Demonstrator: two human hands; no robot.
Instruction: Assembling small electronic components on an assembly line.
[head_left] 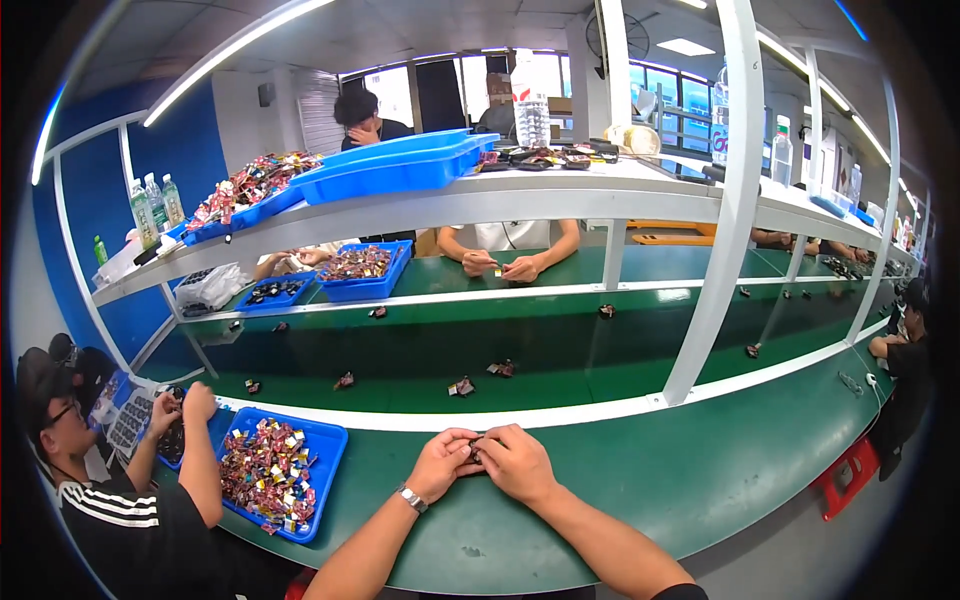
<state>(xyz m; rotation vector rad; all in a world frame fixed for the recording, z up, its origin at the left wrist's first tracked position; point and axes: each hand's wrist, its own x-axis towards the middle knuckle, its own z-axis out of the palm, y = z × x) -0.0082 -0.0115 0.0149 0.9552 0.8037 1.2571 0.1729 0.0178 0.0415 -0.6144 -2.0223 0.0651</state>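
My left hand [442, 465], with a metal watch on its wrist, and my right hand [516, 462] meet over the green bench top [590, 470]. Between their fingertips they pinch a small dark piece [475, 452], mostly covered by the fingers; its kind cannot be made out. Left of my hands stands a blue tray [335, 470] heaped with small red, yellow and white parts [268, 465]. Beyond the bench's white rail, a few similar small parts [461, 387] lie scattered on the dark green conveyor belt [420, 345].
A co-worker [130, 500] sits close on the left, hands raised near a dark-filled tray. White frame posts [712, 240] and an overhead shelf [560, 190] with blue trays [400, 165] and bottles stand ahead. Another person's hands [500, 266] work across the belt. A red stool [850, 482] is at right.
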